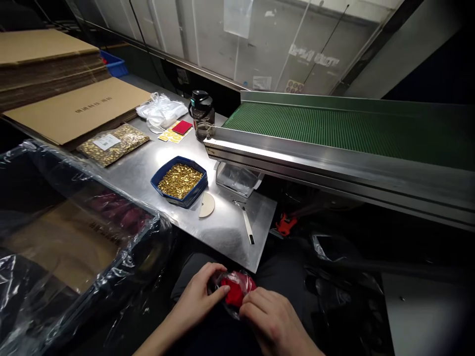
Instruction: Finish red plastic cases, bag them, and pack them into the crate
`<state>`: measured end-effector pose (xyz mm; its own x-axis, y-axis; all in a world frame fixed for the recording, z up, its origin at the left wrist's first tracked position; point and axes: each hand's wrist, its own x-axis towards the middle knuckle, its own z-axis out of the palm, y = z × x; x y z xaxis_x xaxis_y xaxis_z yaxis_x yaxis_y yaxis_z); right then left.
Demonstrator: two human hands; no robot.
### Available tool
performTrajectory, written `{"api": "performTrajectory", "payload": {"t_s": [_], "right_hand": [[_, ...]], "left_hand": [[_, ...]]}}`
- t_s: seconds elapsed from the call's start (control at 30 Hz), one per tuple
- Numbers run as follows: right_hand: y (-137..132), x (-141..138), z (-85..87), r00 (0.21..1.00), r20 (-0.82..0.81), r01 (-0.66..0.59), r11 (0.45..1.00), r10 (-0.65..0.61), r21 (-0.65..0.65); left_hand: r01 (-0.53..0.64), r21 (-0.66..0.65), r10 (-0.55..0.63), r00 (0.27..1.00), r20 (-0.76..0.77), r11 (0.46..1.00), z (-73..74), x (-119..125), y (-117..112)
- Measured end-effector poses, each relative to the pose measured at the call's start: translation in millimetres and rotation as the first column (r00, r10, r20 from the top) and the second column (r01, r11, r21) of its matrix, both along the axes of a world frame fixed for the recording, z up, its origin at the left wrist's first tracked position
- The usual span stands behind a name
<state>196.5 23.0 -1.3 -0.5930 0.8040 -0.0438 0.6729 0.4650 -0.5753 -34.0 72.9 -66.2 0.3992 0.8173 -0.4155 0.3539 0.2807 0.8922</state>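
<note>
Over my lap, a red item in a clear plastic bag (236, 290) lies between my two hands. My left hand (202, 291) grips its left side, thumb pressed on the front of the plastic. On the other side, my right hand (269, 314) has its fingers curled closed on the bag's right edge. What exactly the red item is, I cannot make out. Beyond my hands on the metal table are a blue tray (155, 184) of small gold pieces (180, 181), a pale disc with a notch (207, 205) and a white-handled tool (247, 226).
A green conveyor belt (297, 128) with metal sides runs to the right. At left stand a plastic-lined bin (148, 227) and stacked cardboard (74, 106). On the table (137, 168) are a bag of gold pieces (115, 143), a dark jug (202, 116) and a clear container (237, 180).
</note>
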Motion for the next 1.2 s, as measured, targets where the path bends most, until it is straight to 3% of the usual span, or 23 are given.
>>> {"api": "performTrajectory", "payload": {"t_s": [0.1, 0.17, 0.3, 0.4, 0.47, 0.57, 0.63, 0.73, 0.8, 0.97, 1.07, 1.13, 1.2], "right_hand": [[-2.1, 5.9, 3.1, 1.0, 0.012, -0.013, 1.0, 0.013, -0.012], [-4.5, 11.4, 3.1, 0.999, 0.05, 0.011, 1.0, -0.01, -0.018], [-11.2, 21.4, -1.3, 0.976, 0.2, 0.094, 0.996, -0.091, -0.007], [-13.0, 22.1, -0.4, 0.968, 0.234, 0.097, 0.995, -0.091, -0.015], [-11.2, 19.7, 5.2, 0.98, 0.17, 0.111, 0.994, -0.106, -0.021], [-4.2, 13.6, 15.9, 0.974, -0.053, 0.213, 0.971, -0.22, -0.111], [2.5, 7.0, 17.4, 0.909, -0.23, 0.271, 0.912, -0.347, -0.306], [12.6, -6.2, 2.9, 0.692, -0.366, 0.257, 0.687, -0.622, -0.68], [17.1, -14.9, -15.6, 0.58, -0.351, 0.203, 0.547, -0.735, -0.812], [20.0, -28.1, -61.1, 0.565, -0.252, 0.043, 0.333, -0.786, -0.942], [21.8, -35.1, -74.5, 0.613, -0.207, 0.033, 0.286, -0.763, -0.958], [23.9, -42.0, -77.7, 0.661, -0.185, 0.084, 0.316, -0.728, -0.945], [26.7, -49.5, -77.8, 0.708, -0.149, 0.191, 0.389, -0.691, -0.901]], "left_hand": [[-0.024, -0.043, 0.023, 0.999, -0.036, 0.999, -7.0, 5.0, 0.7], [-0.032, -0.044, 0.03, 0.999, -0.045, 0.999, -2.6, 5.1, 0.8], [0.026, -0.003, -0.026, 1.0, -0.014, 1.0, 28.0, 1.2, 3.7], [0.111, 0.049, -0.106, 0.989, -0.098, 0.993, 51.7, -3.9, 11.2], [0.156, 0.067, -0.146, 0.981, -0.127, 0.986, 64.4, -8.5, 17.2], [0.235, 0.15, -0.231, 0.972, -0.04, 0.96, 80.5, -14.4, 24.5], [0.279, 0.211, -0.298, 0.952, 0.065, 0.937, 87.7, -14.8, 26.9], [0.322, 0.164, -0.352, 0.912, 0.209, 0.932, 88.8, -10.9, 25.0], [0.346, 0.124, -0.366, 0.903, 0.224, 0.93, 83.0, -8.5, 20.2], [0.428, 0.196, -0.455, 0.882, 0.122, 0.882, 61.2, -11.2, 10.1], [0.46, 0.249, -0.493, 0.865, 0.089, 0.852, 52.8, -12.8, 13.5], [0.482, 0.249, -0.501, 0.865, 0.017, 0.84, 48.8, -11.9, 16.6], [0.497, 0.201, -0.491, 0.867, -0.084, 0.844, 44.3, -9.9, 17.6]]}}
